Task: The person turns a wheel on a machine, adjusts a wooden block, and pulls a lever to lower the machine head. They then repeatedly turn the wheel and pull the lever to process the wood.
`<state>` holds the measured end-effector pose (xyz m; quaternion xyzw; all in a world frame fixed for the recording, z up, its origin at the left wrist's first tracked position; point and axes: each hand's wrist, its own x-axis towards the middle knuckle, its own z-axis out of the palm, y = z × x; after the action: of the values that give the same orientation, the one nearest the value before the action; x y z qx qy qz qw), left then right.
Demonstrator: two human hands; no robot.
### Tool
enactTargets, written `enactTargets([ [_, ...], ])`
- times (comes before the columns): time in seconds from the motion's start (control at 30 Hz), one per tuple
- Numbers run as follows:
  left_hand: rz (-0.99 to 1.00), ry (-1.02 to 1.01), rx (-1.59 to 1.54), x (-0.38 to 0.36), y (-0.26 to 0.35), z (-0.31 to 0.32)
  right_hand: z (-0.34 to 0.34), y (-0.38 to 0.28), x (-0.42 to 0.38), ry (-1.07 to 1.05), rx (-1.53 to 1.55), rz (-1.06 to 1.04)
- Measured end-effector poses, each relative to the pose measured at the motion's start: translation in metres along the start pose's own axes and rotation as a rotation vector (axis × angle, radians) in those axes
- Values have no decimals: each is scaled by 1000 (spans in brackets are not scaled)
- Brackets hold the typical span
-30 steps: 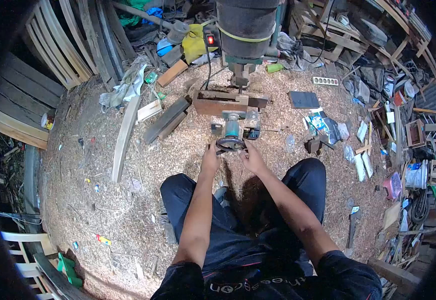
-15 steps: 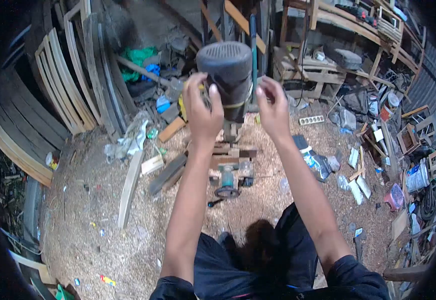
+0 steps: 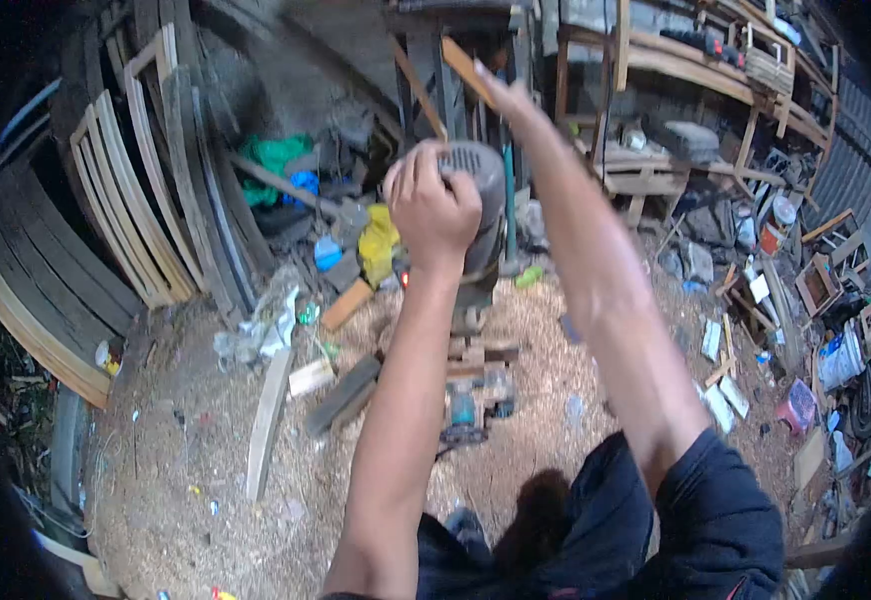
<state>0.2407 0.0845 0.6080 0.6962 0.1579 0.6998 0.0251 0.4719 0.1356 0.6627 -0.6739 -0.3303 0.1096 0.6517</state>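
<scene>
A dark cylindrical motor housing (image 3: 486,215) with a vented top stands upright at the centre, above a machine base with a green part (image 3: 464,408) and wood pieces (image 3: 476,360). My left hand (image 3: 434,205) rests on the upper left side of the housing, its fingers curled over the rim. My right hand (image 3: 504,92) is raised beyond the housing, near an orange-brown wooden strip (image 3: 468,70). It is blurred, and whether it touches the strip cannot be made out.
Long curved boards (image 3: 121,200) lean at the left. A wooden bench frame (image 3: 656,180) stands at the back right. Off-cuts (image 3: 269,425), a yellow bag (image 3: 378,243) and a pink basket (image 3: 798,405) lie on the shavings-covered floor (image 3: 206,480).
My left hand has moved onto the top edge of the housing. My right hand has gone up and forward, away from the housing's side. The view has shifted, and the housing appears lower.
</scene>
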Motion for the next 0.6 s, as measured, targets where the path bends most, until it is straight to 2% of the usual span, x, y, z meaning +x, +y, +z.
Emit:
enactTargets([
  [0.03, 4, -10, 1, 0, 0, -1, 0, 8, 21, 48, -95, 8],
  [0.1, 11, 12, -16, -1, -3, 2, -7, -7, 22, 67, 41, -33],
  [0.13, 15, 17, -2, -2, -5, 4, -14, -22, 4, -53, 190, -24],
  [0.17, 23, 35, -8, -2, -7, 6, -20, -62, -40, -17, 158, 150],
  [0.23, 14, 41, 9, -6, -6, 4, -23, -77, -68, 85, 4, 238],
  [0.27, 18, 44, 4, -7, -7, 5, -18, -56, -46, 106, 231, 198],
  [0.3, 25, 55, 11, -5, -10, 6, -13, -54, -48, 89, 309, 101],
  [0.37, 26, 47, 11, -12, -10, 6, -16, -38, -60, 192, 263, -23],
  [0.47, 30, 63, 10, -19, -11, 7, -25, -30, -98, 50, 547, -114],
  [0.6, 42, 68, 11, -23, -9, 5, -41, -43, -141, -67, 572, -6],
])
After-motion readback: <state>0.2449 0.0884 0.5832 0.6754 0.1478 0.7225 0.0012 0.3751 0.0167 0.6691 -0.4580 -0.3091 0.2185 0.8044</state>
